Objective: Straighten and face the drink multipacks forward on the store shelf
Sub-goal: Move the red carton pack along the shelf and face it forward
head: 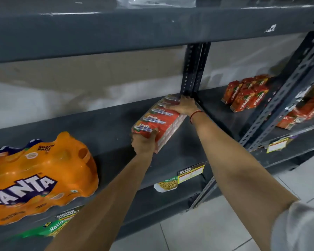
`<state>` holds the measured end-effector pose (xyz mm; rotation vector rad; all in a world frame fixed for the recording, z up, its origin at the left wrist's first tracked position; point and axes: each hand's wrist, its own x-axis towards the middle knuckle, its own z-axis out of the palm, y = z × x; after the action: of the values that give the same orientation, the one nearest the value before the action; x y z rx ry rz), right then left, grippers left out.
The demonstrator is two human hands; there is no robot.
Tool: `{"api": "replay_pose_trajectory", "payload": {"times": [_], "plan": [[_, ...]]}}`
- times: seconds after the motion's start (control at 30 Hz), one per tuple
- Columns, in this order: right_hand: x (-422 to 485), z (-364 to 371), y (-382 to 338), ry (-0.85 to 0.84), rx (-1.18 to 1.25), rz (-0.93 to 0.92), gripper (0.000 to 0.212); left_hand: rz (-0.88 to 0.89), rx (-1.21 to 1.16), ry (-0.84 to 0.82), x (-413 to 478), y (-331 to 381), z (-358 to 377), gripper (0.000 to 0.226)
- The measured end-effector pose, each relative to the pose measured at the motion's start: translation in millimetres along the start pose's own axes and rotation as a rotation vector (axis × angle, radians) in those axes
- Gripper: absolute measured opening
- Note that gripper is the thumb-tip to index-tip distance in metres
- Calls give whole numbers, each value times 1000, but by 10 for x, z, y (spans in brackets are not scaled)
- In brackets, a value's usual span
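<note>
- Both hands hold a red multipack (157, 120) of small drink cartons, wrapped in clear film, on the middle shelf (107, 127).
- The left hand (144, 143) grips the near end of the pack, at 6 o'clock from it, with the fingers closed around the corner.
- The right hand (184, 105) lies on the far end, at 1 o'clock, palm down, fingers curled over the top edge. A red thread is around this wrist.
- The pack stands at an angle on the shelf, and its far end is just beside the grey upright post (193, 69).
- An orange Fanta pack (38, 178) sits at 8 o'clock from the red pack, well apart, at the front edge of the same shelf.
- Red juice cartons (246, 95) stand in the next bay, at 2 o'clock.
- A price label (190, 173) hangs on the shelf edge below the arms.
</note>
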<state>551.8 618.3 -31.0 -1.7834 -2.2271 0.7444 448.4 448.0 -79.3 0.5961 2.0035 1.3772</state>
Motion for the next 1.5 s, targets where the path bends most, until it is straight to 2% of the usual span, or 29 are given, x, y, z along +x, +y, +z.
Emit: {"api": "replay_pose_trajectory", "payload": {"times": [0.07, 0.17, 0.23, 0.27, 0.37, 0.5, 0.63, 0.77, 0.83, 0.9, 0.97, 1.0, 1.07, 1.13, 1.17, 1.23, 1.3, 1.37, 1.4, 1.5], "plan": [[38, -137, 42, -108, -60, 42, 106, 105, 29, -2, 28, -11, -60, 72], [13, -316, 192, -341, 24, 72, 123, 204, 43, -94, 168, -5, -213, 69], [-58, -331, 299, -388, 60, 58, 138, 217, 66, -164, 265, 12, -317, 67], [-92, -307, 350, -377, 124, 47, 137, 222, 62, -190, 300, 16, -347, 66], [-336, -196, 484, -264, 417, -8, 117, 278, -6, -251, 229, -21, -412, 63], [-726, 20, 694, -43, 688, -44, 112, 443, -29, -284, 35, -139, -443, 73], [-1130, 228, 869, 215, 697, -74, 91, 595, 78, -295, -94, -217, -508, 86], [-1449, 389, 962, 388, 721, 2, 89, 619, 228, -279, -89, -249, -548, 74], [-1535, 436, 988, 404, 750, 15, 91, 558, 271, -200, -117, -234, -555, 65], [-1563, 419, 994, 383, 820, 7, 106, 442, 163, -112, -294, -241, -532, 60], [-1547, 355, 943, 324, 877, -6, 115, 491, 28, -30, -619, -290, -469, 53], [-1541, 312, 899, 288, 896, -11, 114, 531, 3, -42, -779, -338, -405, 51], [-1528, 247, 832, 257, 970, -15, 93, 509, -21, -238, -1021, -355, -238, 63], [-1526, 204, 808, 253, 1088, -5, 62, 383, -78, -448, -1086, -286, -38, 78], [-1544, 203, 810, 256, 1127, 1, 56, 331, -116, -503, -1072, -230, 48, 84], [-1648, 246, 822, 261, 1143, 21, 63, 285, -163, -516, -926, -153, 158, 91], [-1835, 339, 786, 304, 1134, 39, 86, 243, -177, -529, -665, -72, 175, 82], [-2005, 477, 714, 372, 1096, 26, 104, 207, -173, -611, -353, 34, 153, 72], [-2093, 564, 635, 390, 1086, -4, 102, 182, -165, -659, -237, 102, 124, 65], [-2334, 890, 305, 378, 1103, -100, 75, 59, -236, -726, -16, 243, 33, 46]]}}
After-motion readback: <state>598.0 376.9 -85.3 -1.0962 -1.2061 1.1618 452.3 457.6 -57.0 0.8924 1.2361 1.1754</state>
